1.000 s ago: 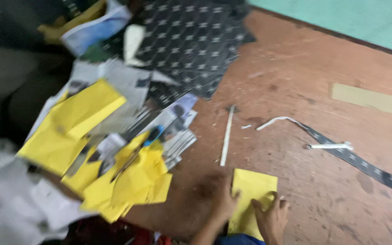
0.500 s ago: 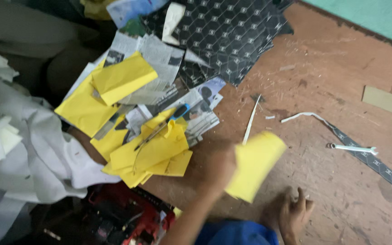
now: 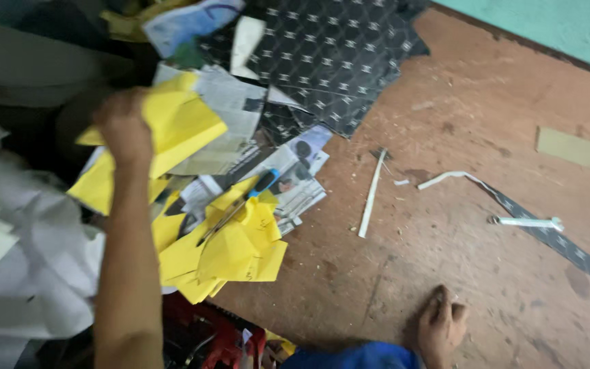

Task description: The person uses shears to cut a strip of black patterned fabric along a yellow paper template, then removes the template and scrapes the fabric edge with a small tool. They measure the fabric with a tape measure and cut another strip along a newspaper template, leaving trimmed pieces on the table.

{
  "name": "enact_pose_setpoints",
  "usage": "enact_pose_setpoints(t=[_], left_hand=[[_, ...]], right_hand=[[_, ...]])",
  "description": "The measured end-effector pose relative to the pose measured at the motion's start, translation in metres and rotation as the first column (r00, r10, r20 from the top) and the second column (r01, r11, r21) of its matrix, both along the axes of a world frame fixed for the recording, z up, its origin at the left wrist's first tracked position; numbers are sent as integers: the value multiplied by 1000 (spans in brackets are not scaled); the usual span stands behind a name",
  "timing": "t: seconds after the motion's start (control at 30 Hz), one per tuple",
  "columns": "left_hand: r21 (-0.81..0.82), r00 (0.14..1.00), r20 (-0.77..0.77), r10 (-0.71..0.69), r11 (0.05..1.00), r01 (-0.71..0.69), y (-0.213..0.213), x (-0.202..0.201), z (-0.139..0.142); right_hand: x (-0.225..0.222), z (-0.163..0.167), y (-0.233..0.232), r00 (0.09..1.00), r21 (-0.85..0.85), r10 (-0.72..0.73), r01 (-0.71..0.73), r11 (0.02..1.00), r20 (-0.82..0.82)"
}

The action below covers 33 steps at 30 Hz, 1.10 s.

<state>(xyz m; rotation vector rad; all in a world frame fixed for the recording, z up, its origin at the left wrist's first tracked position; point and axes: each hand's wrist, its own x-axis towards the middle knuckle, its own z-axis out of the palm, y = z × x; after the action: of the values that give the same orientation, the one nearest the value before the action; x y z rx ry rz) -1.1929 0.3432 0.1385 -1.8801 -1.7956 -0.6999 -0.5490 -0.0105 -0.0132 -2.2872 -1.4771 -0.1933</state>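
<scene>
The left hand (image 3: 123,126) has carried a folded yellow sheet (image 3: 175,126) across to the paper heap (image 3: 230,239), gripping it closed; right hand (image 3: 440,328), loosely curled and empty, rests on the floor (image 3: 459,137). The loose heap could slide.

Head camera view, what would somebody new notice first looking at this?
Most likely the bright yellow paper pieces heaped at centre left on a brown floor, with scissors lying across them. The left hand reaches up over more yellow paper at upper left, while the right hand rests on the floor at the bottom. A dark patterned sheet spreads across the top.
</scene>
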Motion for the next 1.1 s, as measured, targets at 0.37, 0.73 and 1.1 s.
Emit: enact_pose_setpoints(t=[0.37,0.73,1.1], left_hand=[[-636,988,135,-79,758,147,-21,16,-39],[-626,993,71,-95,771,118,-27,9,-66],[-86,989,-12,148,985,-149,-28,-63,11]], right_hand=[[-6,-12,14,996,5,-78,77,997,43],[-7,-13,16,997,-28,-34,36,999,70],[2,-28,8,997,-88,-40,46,995,69]])
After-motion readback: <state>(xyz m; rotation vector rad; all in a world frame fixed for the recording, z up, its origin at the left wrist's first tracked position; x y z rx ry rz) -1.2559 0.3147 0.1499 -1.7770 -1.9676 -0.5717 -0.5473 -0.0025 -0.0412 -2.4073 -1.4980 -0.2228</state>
